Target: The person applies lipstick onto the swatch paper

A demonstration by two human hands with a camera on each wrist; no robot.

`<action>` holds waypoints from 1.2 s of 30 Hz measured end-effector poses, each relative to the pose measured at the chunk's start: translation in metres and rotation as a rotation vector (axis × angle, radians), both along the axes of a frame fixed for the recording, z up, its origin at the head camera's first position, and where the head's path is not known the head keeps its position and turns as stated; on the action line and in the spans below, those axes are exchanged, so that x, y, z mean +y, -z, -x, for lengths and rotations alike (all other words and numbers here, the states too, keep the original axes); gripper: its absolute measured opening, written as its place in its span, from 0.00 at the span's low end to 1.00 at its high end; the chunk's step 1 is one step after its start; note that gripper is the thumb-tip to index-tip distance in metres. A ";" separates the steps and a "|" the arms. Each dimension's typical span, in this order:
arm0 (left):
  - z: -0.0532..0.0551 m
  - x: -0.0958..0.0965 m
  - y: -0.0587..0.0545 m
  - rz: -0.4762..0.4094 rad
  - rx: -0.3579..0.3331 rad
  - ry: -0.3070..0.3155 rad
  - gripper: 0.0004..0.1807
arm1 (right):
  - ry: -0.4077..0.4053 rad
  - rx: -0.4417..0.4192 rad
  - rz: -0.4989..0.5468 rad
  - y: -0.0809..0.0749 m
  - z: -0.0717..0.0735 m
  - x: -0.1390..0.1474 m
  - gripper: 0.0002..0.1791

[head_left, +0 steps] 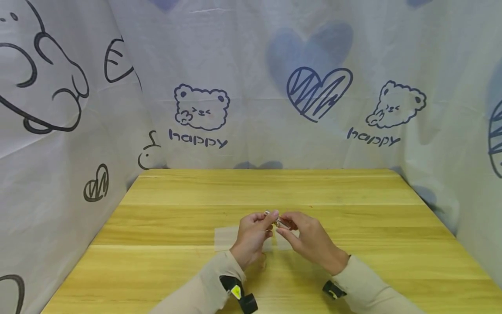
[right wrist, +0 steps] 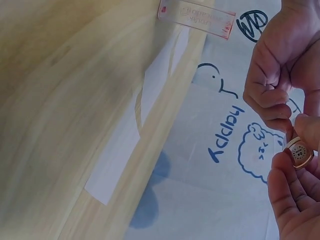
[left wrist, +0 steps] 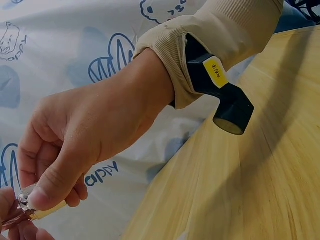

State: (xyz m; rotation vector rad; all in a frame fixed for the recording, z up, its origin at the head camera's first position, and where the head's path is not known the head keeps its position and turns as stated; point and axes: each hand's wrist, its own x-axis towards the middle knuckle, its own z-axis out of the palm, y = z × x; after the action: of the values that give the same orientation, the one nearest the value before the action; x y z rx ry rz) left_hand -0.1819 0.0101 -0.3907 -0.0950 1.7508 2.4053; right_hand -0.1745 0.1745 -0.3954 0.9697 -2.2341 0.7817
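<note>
Watch (right wrist: 301, 154) is held above the table (head_left: 157, 226), between the left hand (head_left: 250, 240) and the right hand (head_left: 315, 239), pinched by bent fingers of both. If one pinch is loosened carelessly, it could be dropped; by too hard pulling, it might be bent.

Yellow wood-grain bench (head_left: 176, 192), grain running side to side, far corners rounded, a flat white strip (right wrist: 114, 167) on it near the middle, partly hidden in the head view, a clear red-edged panel (right wrist: 196, 19) near the strip's end, contact with the bench unclear
</note>
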 end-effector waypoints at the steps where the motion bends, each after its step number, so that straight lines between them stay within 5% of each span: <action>1: 0.000 0.000 0.000 0.004 0.004 -0.002 0.16 | -0.003 -0.001 0.000 0.000 0.000 0.000 0.16; 14: -0.001 -0.001 -0.001 0.022 0.069 -0.009 0.11 | -0.075 -0.027 0.016 0.003 0.004 0.002 0.08; 24: 0.000 0.000 -0.001 0.061 0.092 0.002 0.11 | -0.134 -0.232 0.127 0.002 0.005 0.004 0.12; 28: 0.001 0.001 0.000 0.057 0.093 -0.012 0.12 | -0.098 -0.284 0.140 0.002 0.006 0.006 0.12; 31: 0.000 0.001 -0.001 0.032 0.090 -0.031 0.11 | -0.048 -0.264 0.132 0.002 0.006 0.006 0.09; 36: -0.001 0.002 -0.002 0.022 0.084 -0.053 0.13 | 0.004 -0.162 0.112 0.001 0.005 0.004 0.21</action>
State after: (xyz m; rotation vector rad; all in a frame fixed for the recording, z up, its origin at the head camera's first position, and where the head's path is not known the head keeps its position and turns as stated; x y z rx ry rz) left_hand -0.1810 0.0120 -0.3885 -0.0444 1.8333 2.4620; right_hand -0.1799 0.1785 -0.3963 0.8756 -2.2996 1.0049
